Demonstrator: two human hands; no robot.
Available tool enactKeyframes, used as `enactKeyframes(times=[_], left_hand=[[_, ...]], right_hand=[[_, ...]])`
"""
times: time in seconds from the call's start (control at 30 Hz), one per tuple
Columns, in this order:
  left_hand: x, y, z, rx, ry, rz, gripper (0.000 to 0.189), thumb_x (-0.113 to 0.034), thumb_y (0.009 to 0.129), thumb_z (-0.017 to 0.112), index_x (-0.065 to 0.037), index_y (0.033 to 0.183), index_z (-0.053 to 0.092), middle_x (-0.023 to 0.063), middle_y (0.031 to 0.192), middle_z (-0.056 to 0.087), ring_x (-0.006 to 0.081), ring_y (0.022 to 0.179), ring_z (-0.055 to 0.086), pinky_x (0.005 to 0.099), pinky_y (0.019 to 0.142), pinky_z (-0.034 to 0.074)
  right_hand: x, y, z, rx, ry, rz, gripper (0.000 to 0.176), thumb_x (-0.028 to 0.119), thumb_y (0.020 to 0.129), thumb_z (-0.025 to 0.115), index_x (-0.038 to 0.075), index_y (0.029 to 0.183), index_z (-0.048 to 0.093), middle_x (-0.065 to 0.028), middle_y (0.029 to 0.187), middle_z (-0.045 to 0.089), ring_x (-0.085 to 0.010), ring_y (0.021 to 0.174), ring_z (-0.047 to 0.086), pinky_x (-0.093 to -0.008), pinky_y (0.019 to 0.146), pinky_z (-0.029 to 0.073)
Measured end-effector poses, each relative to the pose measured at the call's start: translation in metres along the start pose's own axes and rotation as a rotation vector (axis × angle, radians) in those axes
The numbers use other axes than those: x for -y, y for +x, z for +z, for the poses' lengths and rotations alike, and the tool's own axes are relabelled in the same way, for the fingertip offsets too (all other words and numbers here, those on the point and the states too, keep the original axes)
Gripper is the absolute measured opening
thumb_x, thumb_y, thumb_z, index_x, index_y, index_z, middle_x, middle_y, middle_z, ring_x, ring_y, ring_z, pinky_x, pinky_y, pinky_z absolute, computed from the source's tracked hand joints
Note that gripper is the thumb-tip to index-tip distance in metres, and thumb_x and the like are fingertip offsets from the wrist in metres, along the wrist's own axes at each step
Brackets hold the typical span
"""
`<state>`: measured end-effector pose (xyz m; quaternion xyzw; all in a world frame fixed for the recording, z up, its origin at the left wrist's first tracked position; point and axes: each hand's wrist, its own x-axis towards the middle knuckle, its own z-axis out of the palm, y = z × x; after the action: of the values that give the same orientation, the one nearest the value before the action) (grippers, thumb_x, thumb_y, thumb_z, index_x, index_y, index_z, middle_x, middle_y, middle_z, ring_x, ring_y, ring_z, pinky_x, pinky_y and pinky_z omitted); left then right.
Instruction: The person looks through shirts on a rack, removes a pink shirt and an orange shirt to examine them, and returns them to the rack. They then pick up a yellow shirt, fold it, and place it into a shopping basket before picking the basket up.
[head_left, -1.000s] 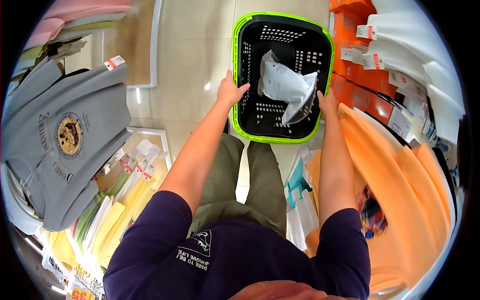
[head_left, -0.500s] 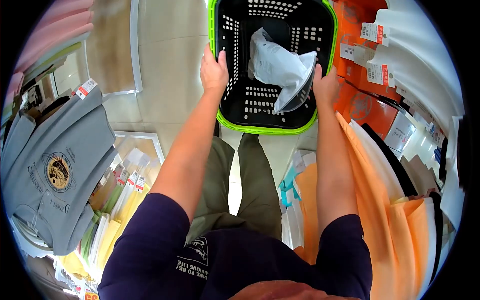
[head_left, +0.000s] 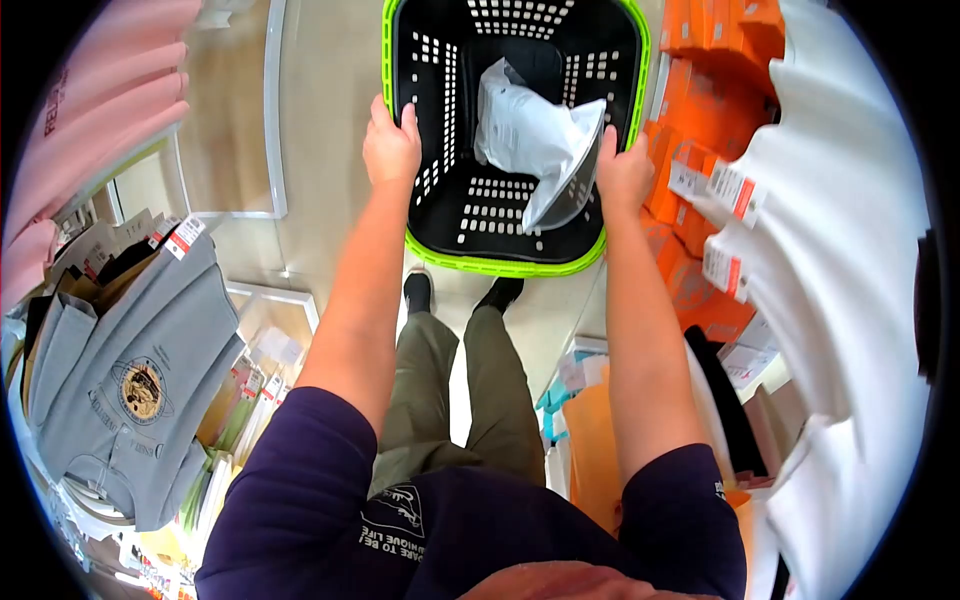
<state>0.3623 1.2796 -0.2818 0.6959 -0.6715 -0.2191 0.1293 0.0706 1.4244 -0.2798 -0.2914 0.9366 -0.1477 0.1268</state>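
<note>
Black shopping basket [head_left: 500, 265] with a lime-green rim is held out above the pale tiled floor [head_left: 335, 110], the left hand [head_left: 392, 152] curled around its left side and the right hand [head_left: 626, 178] around its right, thumbs inside. In it lies a white plastic package [head_left: 530, 130]; a grey printed shirt [head_left: 145, 385] hangs off to the left.

One Head-Worn Lens, Looking Down

From here I see it pointing forward and steeply down, close above the wearer's navy short-sleeved shirt [head_left: 470, 525], with the black perforated basket with a lime-green rim [head_left: 505, 268] farther off. Its wide, rounded view reaches white hanging garments [head_left: 825, 240] at the right edge.
</note>
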Motion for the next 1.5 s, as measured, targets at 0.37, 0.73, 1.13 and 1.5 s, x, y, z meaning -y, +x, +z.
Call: enactKeyframes(times=[0.37,0.73,1.13,1.5], left_hand=[[-0.048,0.084,0.016,0.078,0.032,-0.019,0.052,-0.041,0.102,0.058,-0.008,0.141,0.047,0.0211,0.117,0.069,0.0429,0.103,0.067,0.051,0.087,0.055],[-0.106,0.174,0.034,0.126,0.021,0.073,0.056,-0.044,0.102,0.057,-0.009,0.143,0.046,0.0213,0.118,0.068,0.0431,0.102,0.067,0.0516,0.086,0.055],[-0.165,0.264,0.051,0.115,-0.023,0.069,0.052,-0.04,0.101,0.059,-0.01,0.141,0.047,0.0218,0.113,0.069,0.0438,0.1,0.067,0.0514,0.085,0.055],[-0.223,0.351,0.075,0.141,-0.005,-0.011,0.053,-0.043,0.101,0.059,-0.01,0.14,0.048,0.0229,0.11,0.07,0.0447,0.097,0.067,0.0526,0.083,0.054]], right_hand=[[0.029,0.072,0.004,-0.012,0.044,0.084,0.053,0.047,0.094,0.063,0.002,0.121,0.06,-0.0284,0.096,0.071,-0.0499,0.087,0.068,-0.0569,0.077,0.055],[0.065,0.152,-0.001,-0.047,0.023,0.166,0.053,0.048,0.094,0.062,0.001,0.118,0.062,-0.029,0.098,0.071,-0.0506,0.089,0.067,-0.0577,0.078,0.054],[0.109,0.256,-0.01,-0.045,-0.017,0.154,0.052,0.049,0.093,0.062,0.003,0.118,0.062,-0.0286,0.095,0.071,-0.0505,0.088,0.068,-0.0585,0.076,0.054],[0.144,0.365,-0.004,-0.022,0.028,0.093,0.051,0.047,0.094,0.062,0.001,0.116,0.062,-0.0296,0.094,0.071,-0.0507,0.086,0.068,-0.0574,0.076,0.055]])
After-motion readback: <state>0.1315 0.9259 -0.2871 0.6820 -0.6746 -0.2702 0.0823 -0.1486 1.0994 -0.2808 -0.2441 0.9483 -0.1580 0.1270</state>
